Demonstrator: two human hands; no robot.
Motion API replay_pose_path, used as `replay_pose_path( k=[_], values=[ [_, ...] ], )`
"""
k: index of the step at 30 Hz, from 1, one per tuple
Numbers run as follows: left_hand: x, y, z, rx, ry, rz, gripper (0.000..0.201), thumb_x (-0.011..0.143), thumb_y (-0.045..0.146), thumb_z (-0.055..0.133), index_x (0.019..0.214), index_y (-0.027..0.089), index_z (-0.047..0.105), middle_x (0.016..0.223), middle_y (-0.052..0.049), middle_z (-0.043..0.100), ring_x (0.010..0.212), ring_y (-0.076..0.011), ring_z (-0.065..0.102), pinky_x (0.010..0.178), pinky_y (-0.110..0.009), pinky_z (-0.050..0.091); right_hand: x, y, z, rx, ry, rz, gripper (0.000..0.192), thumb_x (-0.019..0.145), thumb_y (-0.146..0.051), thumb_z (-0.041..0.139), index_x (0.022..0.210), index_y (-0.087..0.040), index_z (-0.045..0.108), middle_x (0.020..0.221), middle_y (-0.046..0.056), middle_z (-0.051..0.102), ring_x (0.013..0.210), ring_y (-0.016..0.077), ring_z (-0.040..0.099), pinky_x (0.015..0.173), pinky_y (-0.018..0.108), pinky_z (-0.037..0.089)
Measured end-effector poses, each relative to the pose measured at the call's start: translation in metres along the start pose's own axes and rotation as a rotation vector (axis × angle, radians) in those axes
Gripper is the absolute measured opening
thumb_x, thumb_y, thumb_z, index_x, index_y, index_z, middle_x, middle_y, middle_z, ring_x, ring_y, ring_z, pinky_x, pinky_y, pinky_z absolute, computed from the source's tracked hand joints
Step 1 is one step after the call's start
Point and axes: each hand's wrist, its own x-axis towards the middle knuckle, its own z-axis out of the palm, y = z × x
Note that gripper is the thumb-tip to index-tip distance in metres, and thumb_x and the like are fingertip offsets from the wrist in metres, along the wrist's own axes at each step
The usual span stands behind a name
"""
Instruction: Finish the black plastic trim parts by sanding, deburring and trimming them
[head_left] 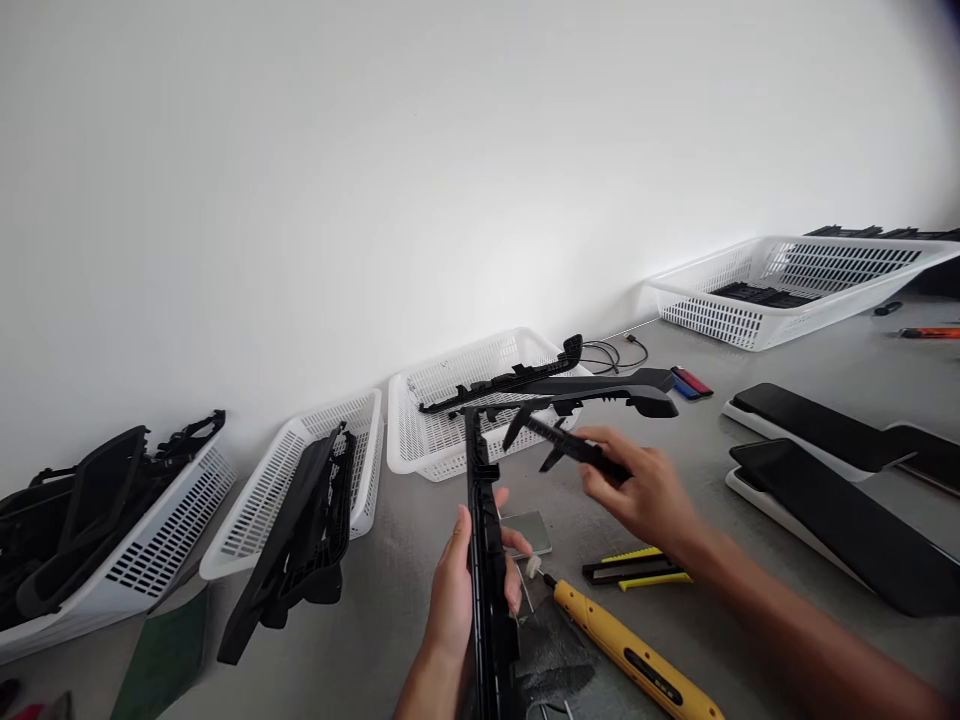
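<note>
My left hand (459, 590) grips a long black plastic trim part (487, 560) and holds it on edge above the grey table (375, 640); the part's upper arm (600, 385) bends off to the right. My right hand (645, 490) pinches a black caliper (574, 445), its jaws near the bend of the trim part. Below the hands lie a yellow-handled tool (630, 655), a black and yellow utility knife (634, 570) and a small glass plate (529, 530).
White baskets line the wall: one at far left (150, 550) full of black parts, one (262, 500) with a black part (300, 540) leaning on it, one in the middle (442, 440), one at far right (750, 320). Black panels on white trays (840, 500) lie at right. A cable (615, 350) is near the wall.
</note>
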Motion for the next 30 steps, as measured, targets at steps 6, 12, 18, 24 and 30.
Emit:
replay_pose_path(
  k=[6, 12, 18, 24, 30],
  values=[
    [-0.005, 0.005, 0.003, 0.010, 0.101, 0.079, 0.086, 0.082, 0.085, 0.071, 0.136, 0.017, 0.068, 0.097, -0.007, 0.080, 0.038, -0.0075, 0.053, 0.036, -0.021, 0.043, -0.007, -0.011, 0.013, 0.094, -0.333, -0.096, 0.039, 0.099, -0.021, 0.054, 0.135, -0.019, 0.070, 0.071, -0.003, 0.066, 0.053, 0.0099, 0.050, 0.054, 0.021, 0.039],
    [-0.003, -0.009, 0.002, 0.081, 0.088, -0.003, 0.093, 0.085, 0.096, 0.049, 0.117, 0.012, 0.074, 0.057, -0.002, 0.069, 0.031, -0.0112, 0.046, 0.034, -0.022, 0.034, -0.004, -0.016, 0.010, 0.094, -0.363, -0.125, 0.036, 0.102, -0.023, 0.052, 0.132, -0.022, 0.073, 0.082, 0.002, 0.075, 0.053, 0.0110, 0.053, 0.055, 0.023, 0.041],
    [-0.008, -0.011, 0.006, 0.140, 0.015, -0.152, 0.109, 0.087, 0.099, 0.034, 0.121, 0.004, 0.075, 0.042, -0.003, 0.058, 0.034, -0.0142, 0.049, 0.038, -0.022, 0.036, -0.008, -0.024, 0.016, 0.069, -0.438, -0.063, 0.026, 0.108, -0.026, 0.049, 0.122, -0.025, 0.071, 0.086, 0.001, 0.076, 0.061, 0.0141, 0.062, 0.060, 0.023, 0.043],
    [-0.013, -0.013, 0.015, 0.152, -0.001, -0.113, 0.094, 0.094, 0.073, 0.067, 0.164, 0.015, 0.043, 0.095, -0.012, 0.081, 0.040, -0.0125, 0.057, 0.036, -0.024, 0.045, -0.005, -0.007, 0.016, 0.026, -0.177, 0.104, 0.026, 0.109, -0.036, 0.051, 0.124, -0.024, 0.068, 0.083, 0.002, 0.075, 0.060, 0.0162, 0.062, 0.058, 0.025, 0.044],
    [-0.016, -0.015, 0.021, 0.118, -0.049, -0.055, 0.077, 0.095, 0.053, 0.075, 0.158, 0.017, 0.049, 0.097, -0.009, 0.079, 0.039, -0.0078, 0.051, 0.034, -0.020, 0.041, 0.002, -0.008, 0.000, 0.100, -0.158, 0.044, 0.034, 0.109, -0.044, 0.051, 0.115, -0.020, 0.074, 0.081, 0.004, 0.076, 0.065, 0.0174, 0.065, 0.059, 0.025, 0.048]
  ],
)
